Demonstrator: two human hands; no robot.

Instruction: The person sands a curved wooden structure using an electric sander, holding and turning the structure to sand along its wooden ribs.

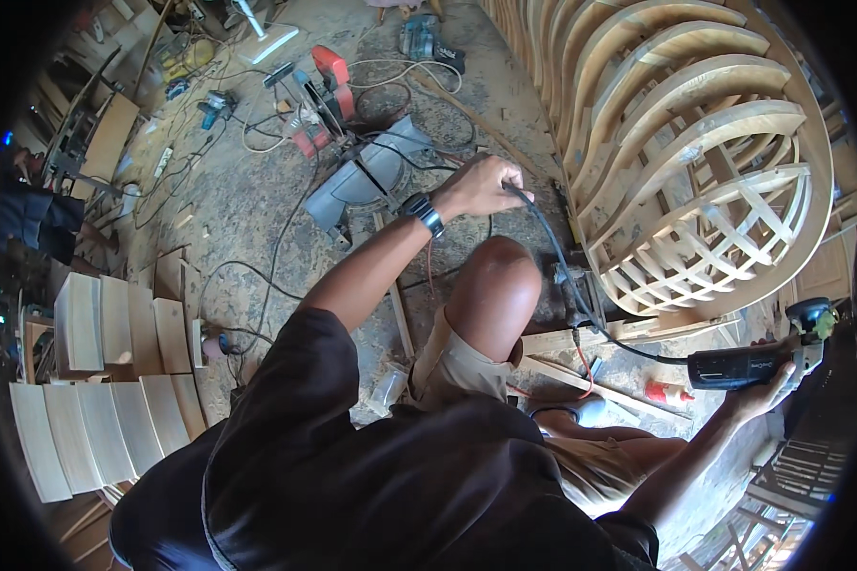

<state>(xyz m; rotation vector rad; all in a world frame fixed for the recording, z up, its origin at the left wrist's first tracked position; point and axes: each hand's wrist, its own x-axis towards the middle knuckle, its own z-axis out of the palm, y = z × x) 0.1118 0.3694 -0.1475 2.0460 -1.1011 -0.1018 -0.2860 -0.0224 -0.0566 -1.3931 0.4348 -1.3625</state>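
Note:
My left hand point(481, 186), with a dark watch on its wrist, is closed around a black power cord point(554, 249) above the floor. From there the cord sags to the right and runs into the back of an angle grinder point(747, 366). My right hand point(769, 388) grips the grinder's dark body at the far right, its green and silver head pointing away from me. Just beyond the grinder stands a large wooden frame point(705, 124) of curved ribs with a lattice at its near end.
A mitre saw point(367, 176) with a red handle stands on the floor ahead. Cables and a blue power tool point(216, 109) lie at the far left. Curved wooden panels point(100, 433) are stacked at left. A red bottle point(668, 392) and wood strips lie near my foot.

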